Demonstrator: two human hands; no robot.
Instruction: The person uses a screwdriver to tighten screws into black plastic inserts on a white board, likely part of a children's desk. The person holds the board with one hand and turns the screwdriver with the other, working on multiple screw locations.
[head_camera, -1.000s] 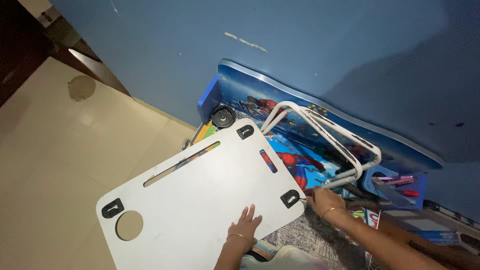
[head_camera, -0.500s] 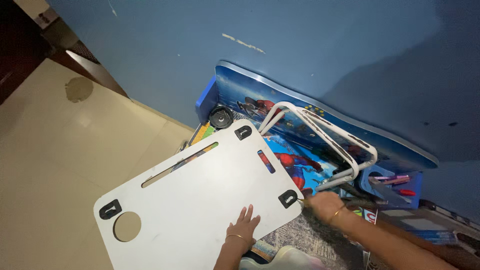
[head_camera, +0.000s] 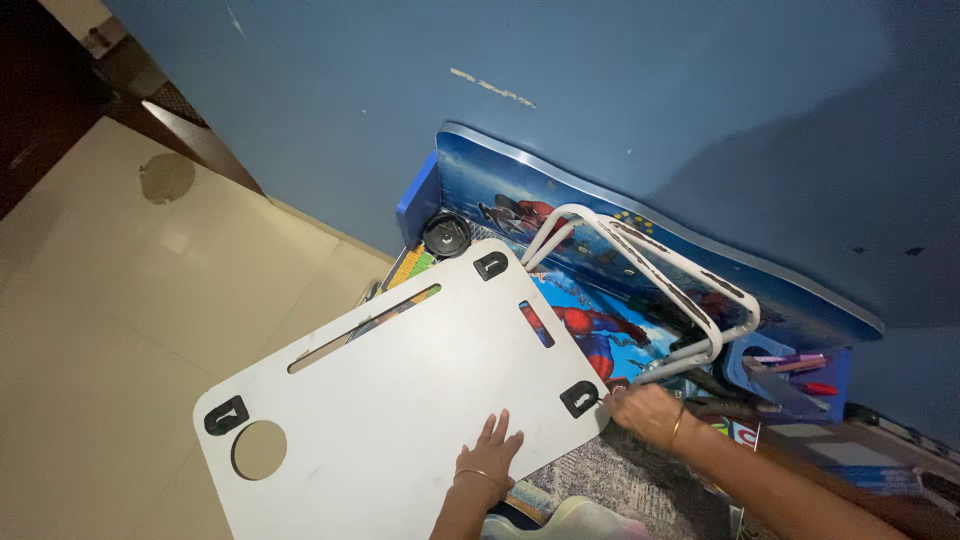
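Head view, left hand (head_camera: 487, 452) flat on white board (head_camera: 400, 400)

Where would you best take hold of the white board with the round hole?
Take the white board by its long far edge near the round hole, from the open floor side. That edge overhangs freely; the left hand lies flat on the board, the right hand at its corner bracket.

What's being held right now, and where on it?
Left hand lies flat on the white board near its lower edge. Right hand touches the board's corner by a black bracket; its grip is unclear.
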